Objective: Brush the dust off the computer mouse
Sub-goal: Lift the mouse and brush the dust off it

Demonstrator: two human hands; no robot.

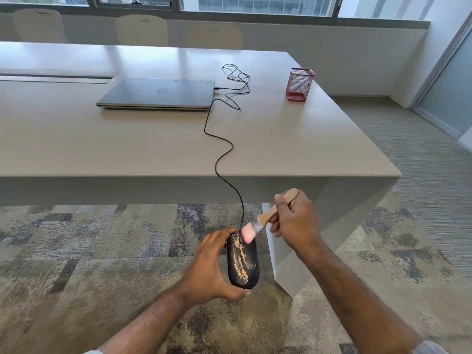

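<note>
A black computer mouse [251,261] streaked with tan dust is held in front of the table, above the carpet. My left hand [212,267] grips it from the left side, thumb under its near end. My right hand [296,223] grips the wooden handle of a small brush [265,218]. The brush's pink bristles touch the far end of the mouse, where the cable enters. The black cable [222,154] runs from the mouse up over the table edge to a shut grey laptop [158,93].
A large beige table [76,139] fills the upper half, its white leg [283,264] just right of the mouse. A red mesh pen holder [300,84] stands at the table's right side. Chairs [141,29] line the far side under windows. Patterned carpet [89,251] lies below.
</note>
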